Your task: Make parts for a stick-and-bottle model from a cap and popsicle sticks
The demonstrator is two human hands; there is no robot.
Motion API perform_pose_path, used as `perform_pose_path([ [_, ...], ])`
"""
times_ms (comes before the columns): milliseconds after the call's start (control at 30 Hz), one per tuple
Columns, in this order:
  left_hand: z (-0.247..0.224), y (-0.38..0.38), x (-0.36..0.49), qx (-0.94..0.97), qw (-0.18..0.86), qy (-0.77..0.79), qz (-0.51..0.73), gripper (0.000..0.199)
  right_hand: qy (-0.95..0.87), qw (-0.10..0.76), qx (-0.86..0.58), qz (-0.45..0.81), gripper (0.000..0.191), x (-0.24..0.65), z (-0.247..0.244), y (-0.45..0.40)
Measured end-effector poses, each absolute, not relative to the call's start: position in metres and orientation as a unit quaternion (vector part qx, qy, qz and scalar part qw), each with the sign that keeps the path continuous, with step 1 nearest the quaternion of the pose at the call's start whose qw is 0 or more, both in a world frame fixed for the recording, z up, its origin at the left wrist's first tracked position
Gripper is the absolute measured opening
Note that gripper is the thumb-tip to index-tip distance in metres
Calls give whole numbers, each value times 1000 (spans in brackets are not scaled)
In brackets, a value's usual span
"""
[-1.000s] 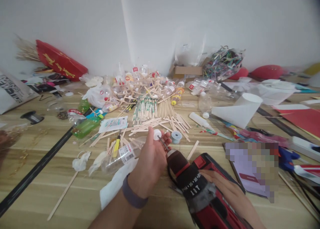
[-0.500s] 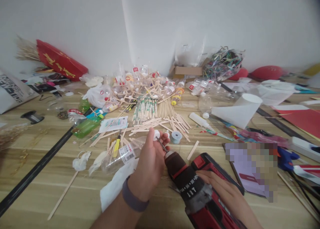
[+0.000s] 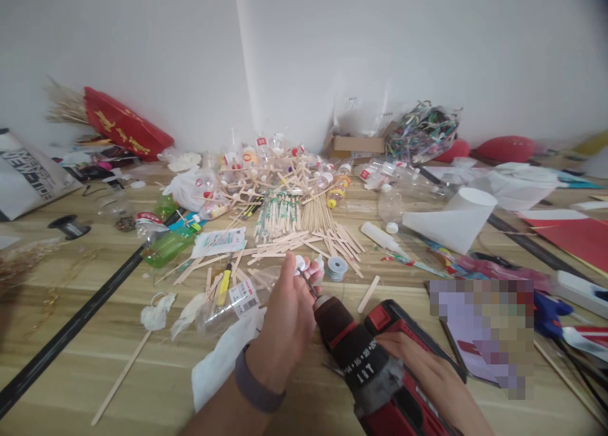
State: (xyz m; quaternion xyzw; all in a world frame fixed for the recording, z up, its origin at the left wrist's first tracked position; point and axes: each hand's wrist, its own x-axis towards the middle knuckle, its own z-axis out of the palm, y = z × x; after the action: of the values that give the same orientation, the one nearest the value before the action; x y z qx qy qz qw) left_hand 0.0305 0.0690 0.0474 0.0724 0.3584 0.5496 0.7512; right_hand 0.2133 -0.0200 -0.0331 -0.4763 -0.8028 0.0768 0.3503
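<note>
Between the thumb and fingers of my left hand (image 3: pixel 291 312) is a small white bottle cap (image 3: pixel 299 263). A red and black cordless drill (image 3: pixel 365 353) is in my right hand (image 3: pixel 422 366), its grip partly hidden under the fingers. The thin drill bit (image 3: pixel 309 284) points up and to the left, with its tip at the cap; whether it has pierced the cap I cannot tell. Just right of my left fingertips stands a small spool (image 3: pixel 336 268). A clear plastic bottle (image 3: pixel 228 309) with a label lies left of my left hand.
Wooden craft sticks (image 3: pixel 280 246) and a bundle of skewers (image 3: pixel 318 213) lie ahead. A yellow utility knife (image 3: pixel 224 284), a green bottle (image 3: pixel 168 246) and a white tissue (image 3: pixel 223 360) are leftward. Rightward are a white paper cone (image 3: pixel 456 220) and a blue glue gun (image 3: pixel 551 315).
The whole view has shifted slightly, so things sit a little lower. My hands, the cap and the drill keep nearly the same arrangement, the bit still at the cap.
</note>
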Motion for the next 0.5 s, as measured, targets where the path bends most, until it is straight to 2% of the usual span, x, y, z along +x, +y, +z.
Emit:
perform_pose_path([
  [133, 47, 70, 32, 69, 747, 366, 551, 38, -799, 357, -469, 116, 25, 214, -39, -20],
  [500, 46, 67, 30, 80, 749, 367, 545, 44, -798, 359, -467, 126, 25, 216, -49, -16],
])
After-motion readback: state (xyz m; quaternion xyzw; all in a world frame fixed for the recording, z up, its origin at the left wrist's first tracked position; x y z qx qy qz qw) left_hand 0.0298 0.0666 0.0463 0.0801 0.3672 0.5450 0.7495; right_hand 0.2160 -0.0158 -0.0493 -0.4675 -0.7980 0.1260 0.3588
